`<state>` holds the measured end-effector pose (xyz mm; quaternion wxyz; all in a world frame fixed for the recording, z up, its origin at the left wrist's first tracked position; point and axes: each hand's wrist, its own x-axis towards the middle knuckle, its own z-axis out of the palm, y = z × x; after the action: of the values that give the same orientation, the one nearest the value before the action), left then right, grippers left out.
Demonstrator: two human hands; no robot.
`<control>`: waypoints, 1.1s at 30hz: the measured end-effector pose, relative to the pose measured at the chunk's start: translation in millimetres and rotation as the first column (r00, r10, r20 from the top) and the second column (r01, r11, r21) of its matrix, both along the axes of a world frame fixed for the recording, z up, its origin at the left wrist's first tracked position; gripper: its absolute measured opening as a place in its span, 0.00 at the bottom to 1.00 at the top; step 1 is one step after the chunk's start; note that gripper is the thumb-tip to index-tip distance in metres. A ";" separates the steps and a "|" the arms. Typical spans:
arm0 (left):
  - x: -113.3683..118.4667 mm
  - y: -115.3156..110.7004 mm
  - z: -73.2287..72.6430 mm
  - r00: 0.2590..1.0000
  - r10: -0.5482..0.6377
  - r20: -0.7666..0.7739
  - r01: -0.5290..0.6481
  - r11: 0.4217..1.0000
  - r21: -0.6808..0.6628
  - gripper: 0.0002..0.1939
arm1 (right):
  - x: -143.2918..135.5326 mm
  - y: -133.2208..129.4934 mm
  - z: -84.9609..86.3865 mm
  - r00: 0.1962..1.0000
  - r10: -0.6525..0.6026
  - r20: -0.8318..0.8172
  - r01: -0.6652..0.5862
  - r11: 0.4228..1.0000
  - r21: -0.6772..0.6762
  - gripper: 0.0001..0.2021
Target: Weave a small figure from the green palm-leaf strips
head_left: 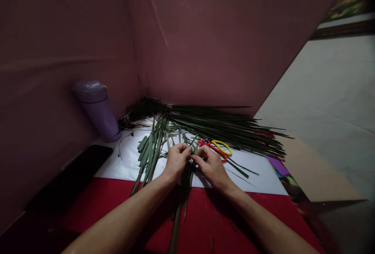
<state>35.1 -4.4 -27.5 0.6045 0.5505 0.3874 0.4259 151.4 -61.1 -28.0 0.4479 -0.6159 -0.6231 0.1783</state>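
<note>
My left hand (177, 163) and my right hand (210, 164) meet over the white sheet, their fingertips almost touching. Both are closed in a pinch on narrow green leaf strips, whose held ends are mostly hidden by the fingers. Below the hands a long, darker leaf stalk (175, 226) runs toward me over the red surface. Left of my left hand lies a bunch of cut leaf strips (150, 150). Just beyond my right hand are scissors handles, one yellow (230, 151) and others red (225, 158); their blades are hard to make out.
A large bundle of long dark leaves (222, 124) lies along the back wall. At left a purple bottle (101, 115) stands near a flat black object (74, 176). The white sheet (260, 179) rests on a red surface (258, 211). Cardboard (319, 179) sits at right.
</note>
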 end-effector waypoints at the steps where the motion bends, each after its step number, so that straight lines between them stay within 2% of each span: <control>1: 0.4 -0.4 -0.4 1.000 0.006 -0.004 -0.006 1.000 0.007 0.11 | -0.3 -0.4 -0.3 1.000 -0.003 -0.011 0.003 1.000 -0.001 0.04; 3: 1.2 -1.6 -0.6 1.000 0.015 -0.004 -0.015 1.000 0.014 0.10 | -0.8 -1.3 -0.2 1.000 0.004 0.014 -0.004 1.000 -0.006 0.02; 8: 2.7 -5.0 -0.2 1.000 0.015 0.022 -0.015 1.000 0.022 0.12 | -1.8 -3.6 2.9 0.979 -0.015 0.203 0.010 1.000 0.027 0.07; 16: 2.4 -2.2 -2.4 0.998 -0.027 -0.053 0.031 0.997 0.077 0.13 | -0.8 -3.4 -1.9 0.955 -0.054 0.290 0.054 0.998 0.009 0.08; 20: 0.5 1.1 -1.6 0.995 -0.045 -0.091 0.055 0.992 0.116 0.11 | 0.8 -2.7 -5.1 0.946 -0.089 0.312 0.076 0.996 0.054 0.09; 23: 0.2 2.0 -1.0 0.993 -0.013 -0.121 0.031 0.988 0.151 0.10 | 0.3 -3.2 -4.9 0.945 -0.094 0.313 0.071 0.994 0.084 0.10; 28: 0.4 1.4 -0.6 0.993 0.008 -0.115 0.015 0.979 0.201 0.11 | -1.1 -3.4 -2.9 0.959 -0.065 0.277 0.040 0.995 0.094 0.11; 33: -0.2 1.3 -1.2 0.995 -0.015 -0.101 0.033 0.983 0.181 0.11 | 1.5 -1.3 -4.8 0.968 -0.023 0.250 -0.003 0.995 0.103 0.11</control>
<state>34.9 -3.0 -28.7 0.5365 0.6288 0.3695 0.4246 152.9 -62.4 -32.8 0.3975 -0.6129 -0.6798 0.0645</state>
